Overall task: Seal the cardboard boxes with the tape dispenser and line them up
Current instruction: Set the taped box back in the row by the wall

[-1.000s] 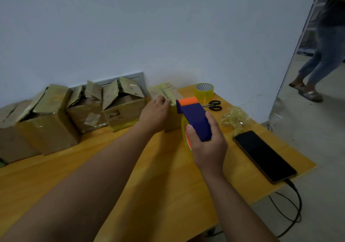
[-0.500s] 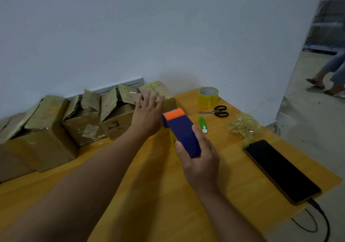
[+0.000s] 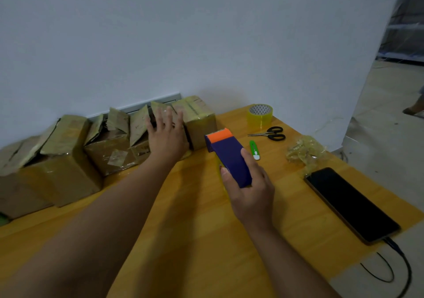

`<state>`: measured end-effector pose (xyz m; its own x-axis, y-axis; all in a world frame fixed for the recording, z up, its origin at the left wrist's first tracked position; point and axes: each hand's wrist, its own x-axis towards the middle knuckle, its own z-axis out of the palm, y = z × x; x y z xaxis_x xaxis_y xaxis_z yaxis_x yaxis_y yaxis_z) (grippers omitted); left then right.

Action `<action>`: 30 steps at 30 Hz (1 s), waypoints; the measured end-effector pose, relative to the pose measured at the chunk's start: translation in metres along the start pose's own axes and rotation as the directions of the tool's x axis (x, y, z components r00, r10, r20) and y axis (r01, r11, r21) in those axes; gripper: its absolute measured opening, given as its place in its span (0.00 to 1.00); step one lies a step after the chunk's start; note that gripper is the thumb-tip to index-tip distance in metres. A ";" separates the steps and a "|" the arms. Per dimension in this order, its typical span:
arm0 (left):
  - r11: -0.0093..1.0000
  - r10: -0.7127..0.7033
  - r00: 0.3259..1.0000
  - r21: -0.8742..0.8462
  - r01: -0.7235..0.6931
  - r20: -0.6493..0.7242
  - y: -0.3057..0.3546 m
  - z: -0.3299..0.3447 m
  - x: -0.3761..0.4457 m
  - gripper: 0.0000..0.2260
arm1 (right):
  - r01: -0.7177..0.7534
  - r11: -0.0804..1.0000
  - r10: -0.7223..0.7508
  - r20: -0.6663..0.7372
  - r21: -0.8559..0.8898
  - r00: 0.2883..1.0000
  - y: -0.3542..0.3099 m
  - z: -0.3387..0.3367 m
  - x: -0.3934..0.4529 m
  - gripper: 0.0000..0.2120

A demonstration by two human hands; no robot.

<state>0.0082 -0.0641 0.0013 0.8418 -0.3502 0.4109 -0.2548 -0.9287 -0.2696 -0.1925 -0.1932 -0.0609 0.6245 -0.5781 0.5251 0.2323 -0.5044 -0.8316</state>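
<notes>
Four cardboard boxes (image 3: 128,146) line the wall on the table (image 3: 183,228); the left hand (image 3: 166,134) has left the sealed end box (image 3: 197,120), fingers spread over the next open one. Right hand (image 3: 250,192) grips the tape dispenser (image 3: 229,157), ready.

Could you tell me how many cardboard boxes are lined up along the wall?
4, possibly more past the left edge: the sealed right-end box, an open box behind the left hand, another open box, and the far-left box.
</notes>
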 end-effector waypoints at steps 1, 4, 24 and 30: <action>0.998 -0.048 0.999 -0.042 0.048 -0.002 -0.010 0.001 -0.001 0.44 | 0.001 1.000 -0.001 -0.003 -0.001 1.000 0.000 0.000 0.000 0.33; 0.981 -0.119 0.992 -0.147 0.123 0.034 -0.038 0.006 -0.005 0.46 | 0.005 1.000 -0.006 -0.003 -0.008 1.000 -0.001 0.000 0.000 0.33; 0.974 0.155 0.985 -0.182 -0.138 0.082 -0.040 -0.029 -0.080 0.30 | -0.001 0.995 0.004 0.026 -0.105 1.000 -0.007 -0.001 0.001 0.32; 0.959 0.238 0.969 -0.175 -0.222 0.072 -0.046 -0.055 -0.130 0.30 | -0.007 0.997 0.010 0.037 -0.083 0.999 -0.014 -0.006 -0.004 0.31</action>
<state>-0.1157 0.0173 0.0076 0.7892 -0.5510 0.2712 -0.5145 -0.8344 -0.1978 -0.2033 -0.1876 -0.0503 0.6543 -0.5587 0.5097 0.1652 -0.5521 -0.8172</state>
